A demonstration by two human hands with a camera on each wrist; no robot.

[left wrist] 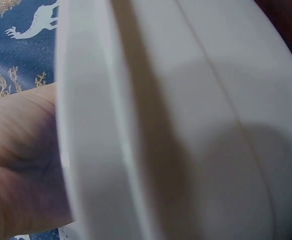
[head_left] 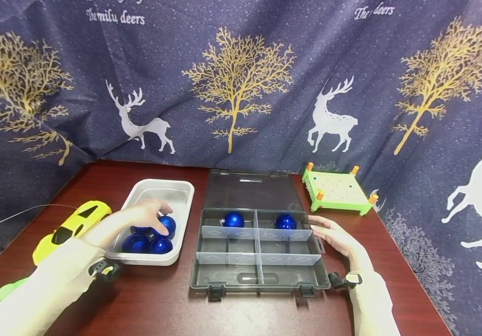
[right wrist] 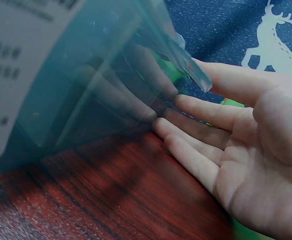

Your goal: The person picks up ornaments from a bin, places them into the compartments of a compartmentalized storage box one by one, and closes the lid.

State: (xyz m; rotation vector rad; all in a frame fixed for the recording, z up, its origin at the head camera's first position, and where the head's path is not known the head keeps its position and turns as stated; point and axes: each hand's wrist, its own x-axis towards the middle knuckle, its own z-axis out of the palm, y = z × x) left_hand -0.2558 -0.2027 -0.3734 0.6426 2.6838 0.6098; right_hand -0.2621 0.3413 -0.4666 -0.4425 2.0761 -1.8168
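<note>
Inside the white tray (head_left: 183, 198), my left hand (head_left: 150, 213) curls round a blue bauble (head_left: 170, 224), probably light, slick and fragile, best pinched gently across its middle; my right hand (head_left: 336, 236), fingers extended, touches the divided box (head_left: 224, 270).

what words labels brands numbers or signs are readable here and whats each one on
"The milu deers": on the dark blue cloth, upper left, head view
"The deers": same cloth, upper right, a fold between the words
Lettering above the first text: cut off by the picture's top edge, unreadable
Pale label on the divided box: print too blurred
</note>
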